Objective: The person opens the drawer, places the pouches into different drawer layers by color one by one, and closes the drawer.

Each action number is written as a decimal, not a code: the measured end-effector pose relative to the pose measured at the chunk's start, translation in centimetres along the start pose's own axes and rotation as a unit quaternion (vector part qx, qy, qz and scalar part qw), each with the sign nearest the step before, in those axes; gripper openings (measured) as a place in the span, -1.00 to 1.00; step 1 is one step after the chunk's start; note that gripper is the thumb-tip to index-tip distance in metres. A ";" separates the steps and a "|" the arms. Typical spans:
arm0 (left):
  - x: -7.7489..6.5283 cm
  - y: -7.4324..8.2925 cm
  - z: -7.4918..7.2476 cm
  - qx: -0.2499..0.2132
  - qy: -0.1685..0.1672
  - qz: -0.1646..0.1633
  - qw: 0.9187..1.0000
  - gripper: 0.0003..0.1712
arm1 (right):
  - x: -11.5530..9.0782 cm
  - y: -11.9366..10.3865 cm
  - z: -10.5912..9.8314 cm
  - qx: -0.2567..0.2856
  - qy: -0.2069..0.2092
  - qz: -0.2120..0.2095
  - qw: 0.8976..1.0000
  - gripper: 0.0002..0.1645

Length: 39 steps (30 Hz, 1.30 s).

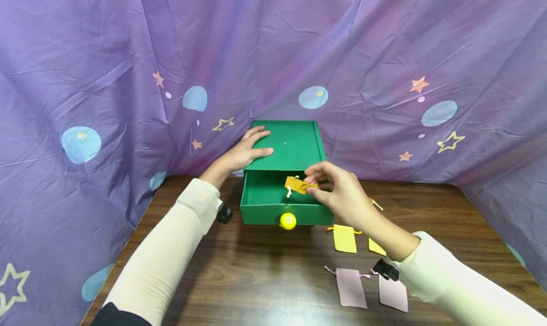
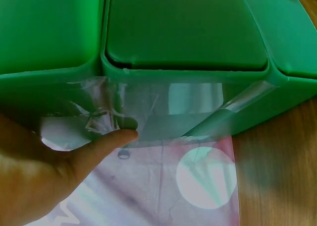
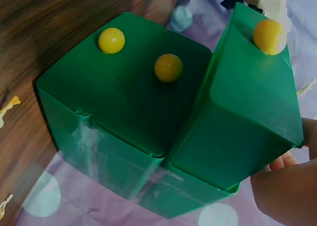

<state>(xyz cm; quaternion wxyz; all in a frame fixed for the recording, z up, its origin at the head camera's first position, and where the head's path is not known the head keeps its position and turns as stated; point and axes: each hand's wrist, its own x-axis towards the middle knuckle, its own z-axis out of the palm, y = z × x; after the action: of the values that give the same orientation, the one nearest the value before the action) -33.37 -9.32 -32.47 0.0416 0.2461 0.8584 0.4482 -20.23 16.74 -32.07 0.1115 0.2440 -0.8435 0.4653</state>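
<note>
A green drawer cabinet (image 1: 295,143) has its top drawer (image 1: 262,215) pulled out, with a yellow knob (image 1: 288,221) on the front. My left hand (image 1: 241,153) rests on the cabinet's top at its left edge, fingers and thumb extended. Over the open drawer, my right hand (image 1: 339,190) pinches a mustard-yellow drawstring pouch (image 1: 294,184) with white cord ends between thumb and fingers. The right wrist view shows that drawer (image 3: 247,107) jutting past two closed drawers, with the right hand (image 3: 282,191) partly hidden at its rim; the pouch is out of sight there.
On the wooden table (image 1: 256,269), right of the cabinet, lie a yellow pouch (image 1: 344,238), another yellow pouch (image 1: 376,247) partly behind my forearm, and two pale pink pouches, one left (image 1: 351,288) and one right (image 1: 393,293). A purple curtain (image 1: 265,55) hangs close behind.
</note>
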 end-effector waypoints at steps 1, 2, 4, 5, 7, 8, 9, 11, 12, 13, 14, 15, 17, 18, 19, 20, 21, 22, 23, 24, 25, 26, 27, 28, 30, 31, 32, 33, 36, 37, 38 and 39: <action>0.0 0.0 0.0 0.001 0.000 0.000 1.000 -0.23 | 0.2 -0.1 0.1 0.001 -0.006 0.001 1.000 -0.60; 0.0 0.0 0.0 0.002 0.000 0.000 1.000 -0.23 | 0.3 -0.3 0.2 0.002 -0.011 0.002 1.000 -0.60; 0.0 0.0 0.0 0.004 0.000 0.000 1.000 -0.23 | 0.6 -0.5 0.4 0.006 -0.021 0.005 1.000 -0.61; 0.0 -0.1 0.0 0.005 0.000 0.000 1.000 -0.22 | 0.8 -0.7 0.6 0.005 -0.025 0.006 1.000 -0.62; 0.0 -0.1 0.0 0.006 0.000 -0.002 1.000 -0.22 | 1.1 -0.9 0.8 0.002 -0.033 0.006 0.999 -0.62; 0.0 -0.1 0.0 0.006 0.000 -0.002 1.000 -0.22 | 1.3 -1.0 0.9 -0.001 -0.037 0.004 0.999 -0.63; 0.0 0.0 0.0 0.005 0.000 -0.003 1.000 -0.21 | 1.5 -1.1 1.0 -0.004 -0.040 0.003 0.999 -0.63; -0.1 0.0 0.0 0.004 0.000 -0.002 1.000 -0.21 | 1.8 -1.1 1.1 -0.009 -0.047 -0.001 0.999 -0.64; -0.1 0.0 0.0 0.004 0.000 -0.002 1.000 -0.21 | 2.0 -1.2 1.2 -0.010 -0.050 -0.003 0.999 -0.65; -0.1 0.0 0.0 0.003 0.000 -0.003 1.000 -0.21 | 2.2 -1.2 1.3 -0.011 -0.054 -0.003 0.998 -0.65; -0.1 0.0 0.0 0.004 0.000 -0.003 1.000 -0.21 | 2.4 -1.2 1.3 -0.013 -0.058 -0.004 0.998 -0.65; -0.1 0.0 0.0 0.004 0.000 -0.003 1.000 -0.22 | 2.6 -1.3 1.4 -0.013 -0.061 -0.004 0.998 -0.65; -0.1 -0.1 -0.1 0.005 0.000 -0.003 1.000 -0.22 | 3.0 -1.3 1.6 -0.012 -0.070 -0.001 0.997 -0.65; 0.0 -0.1 -0.1 0.004 0.000 -0.003 1.000 -0.22 | 3.3 -1.3 1.7 -0.011 -0.075 -0.001 0.997 -0.65; 0.0 -0.2 -0.1 0.003 0.000 -0.003 1.000 -0.23 | 3.5 -1.3 1.9 -0.011 -0.079 -0.001 0.997 -0.65; 0.0 -0.2 -0.1 0.003 0.000 -0.002 1.000 -0.23 | 3.7 -1.3 2.0 -0.009 -0.084 -0.001 0.996 -0.65; 0.0 -0.2 0.0 0.003 -0.002 -0.002 1.000 -0.22 | 3.9 -1.4 2.1 -0.010 -0.090 -0.003 0.996 -0.65; 0.0 -0.2 0.0 0.003 -0.002 -0.001 1.000 -0.22 | 4.1 -1.4 2.3 -0.011 -0.095 -0.005 0.995 -0.64; 0.0 -0.2 0.0 0.002 -0.003 -0.002 1.000 -0.23 | 4.3 -1.4 2.4 -0.011 -0.102 -0.010 0.995 -0.64; 0.0 -0.2 -0.1 0.001 -0.004 -0.002 1.000 -0.23 | 4.4 -1.5 2.5 -0.015 -0.109 -0.017 0.994 -0.65; 0.0 -0.2 -0.1 0.002 -0.004 -0.003 1.000 -0.23 | 4.5 -1.5 2.7 -0.019 -0.117 -0.024 0.993 -0.65; -0.1 -0.2 0.0 0.002 -0.005 -0.004 1.000 -0.23 | 4.6 -1.5 2.8 -0.023 -0.126 -0.032 0.991 -0.65; -0.1 -0.2 0.0 0.002 -0.006 -0.005 1.000 -0.24 | 4.7 -1.4 3.0 -0.028 -0.134 -0.042 0.990 -0.65; -0.1 -0.2 0.0 0.001 -0.006 -0.006 1.000 -0.24 | 4.7 -1.4 3.1 -0.032 -0.141 -0.052 0.988 -0.65; -0.1 -0.2 0.0 0.001 -0.008 -0.006 1.000 -0.23 | 4.6 -1.2 3.3 -0.040 -0.152 -0.066 0.985 -0.66; -0.1 -0.2 0.0 0.003 -0.008 -0.005 1.000 -0.23 | 4.6 -1.2 3.4 -0.043 -0.155 -0.071 0.984 -0.66; 0.0 -0.2 0.0 0.004 -0.009 -0.004 1.000 -0.23 | 4.6 -1.1 3.5 -0.046 -0.156 -0.076 0.984 -0.66; 0.0 -0.2 0.0 0.004 -0.008 -0.004 1.000 -0.23 | 4.5 -1.0 3.5 -0.049 -0.156 -0.080 0.983 -0.66; 0.0 -0.1 0.0 0.005 -0.005 -0.003 1.000 -0.24 | 4.4 -0.9 3.7 -0.050 -0.153 -0.084 0.983 -0.66; -0.1 -0.1 0.0 0.005 -0.004 -0.003 1.000 -0.24 | 4.4 -0.9 3.7 -0.049 -0.153 -0.086 0.983 -0.66; -0.1 -0.1 0.0 0.004 -0.003 -0.004 1.000 -0.24 | 4.4 -0.8 3.7 -0.050 -0.153 -0.089 0.983 -0.66; -0.1 -0.1 0.0 0.004 -0.003 -0.004 1.000 -0.24 | 4.4 -0.8 3.8 -0.049 -0.156 -0.090 0.982 -0.66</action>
<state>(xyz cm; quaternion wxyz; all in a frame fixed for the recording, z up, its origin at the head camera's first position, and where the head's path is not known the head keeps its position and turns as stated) -33.33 -9.42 -32.54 0.0449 0.2444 0.8610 0.4438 -23.38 11.87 -31.70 0.0322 0.3825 -0.8472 0.3674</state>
